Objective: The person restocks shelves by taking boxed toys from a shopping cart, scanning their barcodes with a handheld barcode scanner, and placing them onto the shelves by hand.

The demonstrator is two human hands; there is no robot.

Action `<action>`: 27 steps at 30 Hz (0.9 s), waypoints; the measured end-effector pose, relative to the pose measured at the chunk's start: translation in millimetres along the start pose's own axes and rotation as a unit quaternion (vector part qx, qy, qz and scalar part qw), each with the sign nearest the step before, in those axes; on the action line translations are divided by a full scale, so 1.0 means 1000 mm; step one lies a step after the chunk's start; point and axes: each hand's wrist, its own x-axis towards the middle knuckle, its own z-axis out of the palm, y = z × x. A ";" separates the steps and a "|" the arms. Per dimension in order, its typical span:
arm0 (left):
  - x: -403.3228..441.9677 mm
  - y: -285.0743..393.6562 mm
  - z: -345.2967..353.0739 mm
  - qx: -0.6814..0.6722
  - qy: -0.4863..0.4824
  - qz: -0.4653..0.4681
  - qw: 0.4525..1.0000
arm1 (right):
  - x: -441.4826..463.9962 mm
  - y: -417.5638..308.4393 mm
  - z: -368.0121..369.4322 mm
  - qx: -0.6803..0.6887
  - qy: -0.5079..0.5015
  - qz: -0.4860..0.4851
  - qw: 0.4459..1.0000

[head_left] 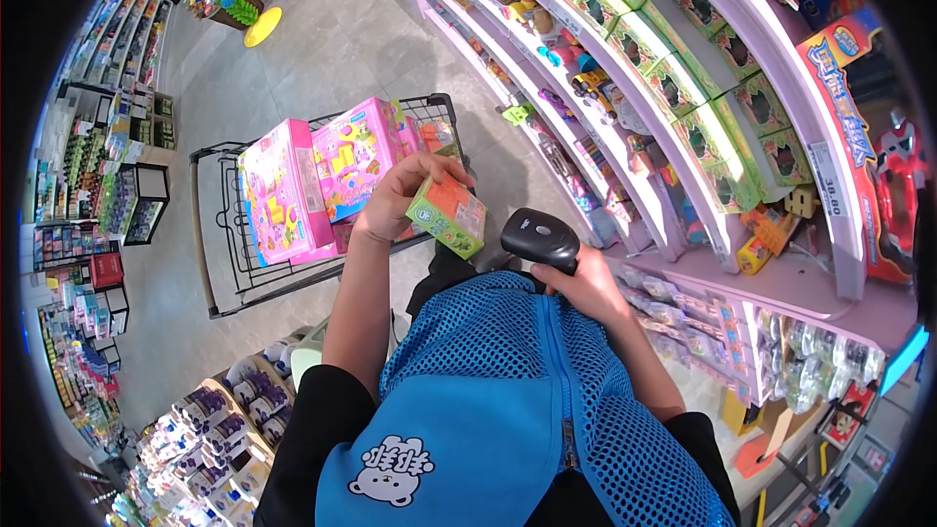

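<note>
Looked like your scan step: left grip (402,194) pinched the box (451,218), right grip (591,285) clasped the scanner (539,238); next move probably called for aligning them.

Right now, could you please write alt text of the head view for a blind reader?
A left hand holds a small green-and-orange box and a right hand grips a black handheld scanner, in front of a blue vest. Pink boxes sit in a wire cart ahead, with toy shelves to the right.
</note>
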 end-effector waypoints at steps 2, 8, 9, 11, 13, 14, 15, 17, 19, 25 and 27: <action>0.000 -0.002 0.000 0.000 0.009 0.007 1.000 | 0.000 0.000 0.000 0.006 0.003 0.008 1.000; -0.002 0.001 -0.002 0.012 -0.004 0.010 1.000 | 0.002 0.001 0.000 0.000 0.004 0.000 1.000; -0.002 0.002 -0.002 0.020 0.001 0.008 1.000 | 0.002 0.000 0.000 -0.001 0.001 0.001 1.000; -0.004 0.002 -0.002 0.035 0.010 0.005 0.999 | 0.002 -0.002 0.001 -0.005 -0.003 0.002 1.000; -0.006 0.001 -0.002 0.026 0.029 0.002 0.999 | 0.003 -0.001 0.001 -0.012 -0.003 0.002 1.000; -0.007 -0.001 -0.002 0.022 0.039 0.001 0.999 | 0.003 0.000 0.001 -0.015 -0.003 0.001 1.000; -0.008 -0.002 -0.004 0.026 0.046 0.001 0.999 | 0.003 0.000 0.002 -0.014 -0.002 0.003 1.000; -0.009 -0.003 -0.008 0.035 0.061 0.002 0.998 | 0.004 0.000 0.002 -0.012 -0.001 0.008 1.000; -0.010 -0.007 -0.013 0.033 0.079 0.009 0.996 | 0.005 0.003 0.003 -0.015 0.000 0.010 1.000; -0.012 -0.009 -0.017 0.026 0.094 0.015 0.995 | 0.005 0.003 0.003 -0.013 0.007 0.017 1.000; -0.013 -0.009 -0.017 0.032 0.105 0.003 0.994 | 0.005 0.005 0.003 -0.015 0.009 0.017 1.000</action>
